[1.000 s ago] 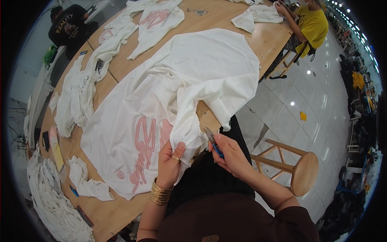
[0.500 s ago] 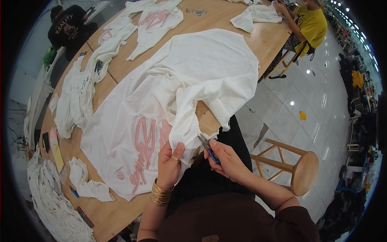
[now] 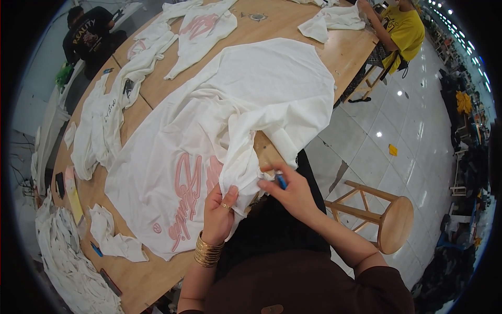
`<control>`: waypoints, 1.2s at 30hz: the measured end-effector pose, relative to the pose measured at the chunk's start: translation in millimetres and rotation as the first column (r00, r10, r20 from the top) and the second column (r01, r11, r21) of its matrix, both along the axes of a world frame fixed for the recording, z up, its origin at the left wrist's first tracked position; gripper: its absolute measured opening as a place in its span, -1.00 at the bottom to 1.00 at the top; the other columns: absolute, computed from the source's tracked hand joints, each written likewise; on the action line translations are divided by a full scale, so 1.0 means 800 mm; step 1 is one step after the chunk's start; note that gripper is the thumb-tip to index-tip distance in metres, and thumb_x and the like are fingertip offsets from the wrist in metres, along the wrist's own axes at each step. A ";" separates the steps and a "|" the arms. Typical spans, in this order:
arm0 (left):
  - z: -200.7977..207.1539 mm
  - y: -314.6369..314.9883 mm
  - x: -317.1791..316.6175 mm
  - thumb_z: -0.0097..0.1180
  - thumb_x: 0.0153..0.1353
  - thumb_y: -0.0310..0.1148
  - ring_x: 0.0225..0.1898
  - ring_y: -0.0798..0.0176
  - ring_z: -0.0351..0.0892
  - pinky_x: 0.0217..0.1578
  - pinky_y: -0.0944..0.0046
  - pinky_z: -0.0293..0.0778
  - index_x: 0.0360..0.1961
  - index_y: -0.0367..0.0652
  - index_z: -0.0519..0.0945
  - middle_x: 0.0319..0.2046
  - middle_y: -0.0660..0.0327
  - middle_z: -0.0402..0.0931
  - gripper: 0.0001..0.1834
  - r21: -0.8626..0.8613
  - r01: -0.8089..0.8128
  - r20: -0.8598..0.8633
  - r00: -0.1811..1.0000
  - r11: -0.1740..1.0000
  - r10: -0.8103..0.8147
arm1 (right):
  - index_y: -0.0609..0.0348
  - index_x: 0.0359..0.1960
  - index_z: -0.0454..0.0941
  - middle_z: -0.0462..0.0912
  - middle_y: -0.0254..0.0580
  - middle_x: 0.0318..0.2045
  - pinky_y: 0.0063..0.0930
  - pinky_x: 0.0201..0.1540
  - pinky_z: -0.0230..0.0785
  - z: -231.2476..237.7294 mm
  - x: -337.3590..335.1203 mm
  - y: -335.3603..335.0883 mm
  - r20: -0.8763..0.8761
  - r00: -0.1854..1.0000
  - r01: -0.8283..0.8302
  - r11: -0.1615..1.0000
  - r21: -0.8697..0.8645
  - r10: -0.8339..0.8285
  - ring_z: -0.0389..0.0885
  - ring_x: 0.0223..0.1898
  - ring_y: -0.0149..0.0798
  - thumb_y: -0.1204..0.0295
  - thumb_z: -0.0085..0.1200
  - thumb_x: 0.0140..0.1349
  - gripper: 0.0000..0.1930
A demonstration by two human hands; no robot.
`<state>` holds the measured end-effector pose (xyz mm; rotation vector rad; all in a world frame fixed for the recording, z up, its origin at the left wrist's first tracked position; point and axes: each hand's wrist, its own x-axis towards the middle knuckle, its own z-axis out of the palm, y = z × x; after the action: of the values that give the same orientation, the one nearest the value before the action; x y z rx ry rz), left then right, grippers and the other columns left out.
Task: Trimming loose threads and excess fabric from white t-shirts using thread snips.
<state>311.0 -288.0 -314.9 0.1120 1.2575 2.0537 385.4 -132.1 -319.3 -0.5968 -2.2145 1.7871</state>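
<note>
A white shirt [image 3: 141, 167] with pink lettering lies spread over the table, its near edge gathered in front of me. My left hand [image 3: 219, 212], wearing a ring and gold bangles, is closed on that edge, thumb on top. Close to its right, my right hand [image 3: 290, 191] has thumb and fingertips at the cloth's edge. Tucked in the right hand are blue-handled thread snips [image 3: 282, 181]; the fingers hide their blades. Whether the right fingertips also pinch cloth or a thread, I cannot make out.
More white garment pieces [image 3: 97, 125] lie along the wooden table [image 3: 157, 277]. A white cloth heap [image 3: 73, 261] sits at the near left. A wooden stool [image 3: 395, 225] stands to the right. A person in yellow [image 3: 405, 31] works at the far right; another in black [image 3: 89, 34] sits far left.
My right hand has moved up and turned over, bringing its fingertips to the cloth edge. The snips' blades, visible before, are now hidden in the hand. My left hand stays in place.
</note>
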 end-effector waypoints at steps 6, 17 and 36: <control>0.010 -0.018 -0.021 -0.12 0.26 -0.44 0.10 0.28 0.30 0.11 0.30 0.21 0.14 -0.34 0.25 0.09 0.14 0.31 -0.58 -0.031 -0.042 -0.022 0.999 0.999 0.041 | 0.21 -0.40 0.43 0.37 -0.09 -0.70 -0.50 -0.55 0.20 -0.012 -0.011 0.052 0.017 0.994 0.095 0.916 0.389 -0.110 0.25 -0.68 -0.31 0.49 0.04 0.06 -0.91; -0.010 0.014 -0.015 0.12 0.13 -0.32 -0.13 0.35 0.45 -0.12 0.35 0.37 0.02 -0.34 0.38 -0.11 0.21 0.47 -0.54 -0.254 0.170 0.181 0.975 0.952 -0.125 | 0.27 -0.41 0.46 0.30 -0.40 -0.74 -0.61 -0.59 0.09 0.029 -0.017 0.047 -0.022 0.999 0.045 0.982 0.184 -0.042 0.20 -0.64 -0.56 0.46 0.06 0.06 -0.87; -0.002 0.010 -0.014 0.01 0.17 -0.43 -0.12 0.39 0.41 -0.09 0.37 0.32 0.04 -0.32 0.36 -0.14 0.20 0.47 -0.60 -0.458 0.027 -0.391 0.892 0.888 -0.228 | 0.26 -0.37 0.37 0.35 -0.31 -0.84 -0.58 -0.79 0.18 0.058 0.014 0.017 0.355 0.842 -0.277 0.891 -0.361 0.406 0.32 -0.88 -0.44 0.22 -0.31 0.33 -0.66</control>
<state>299.8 -279.6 -316.3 0.4534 1.9113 1.6210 396.2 -118.2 -273.2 -0.7419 -2.4742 2.4052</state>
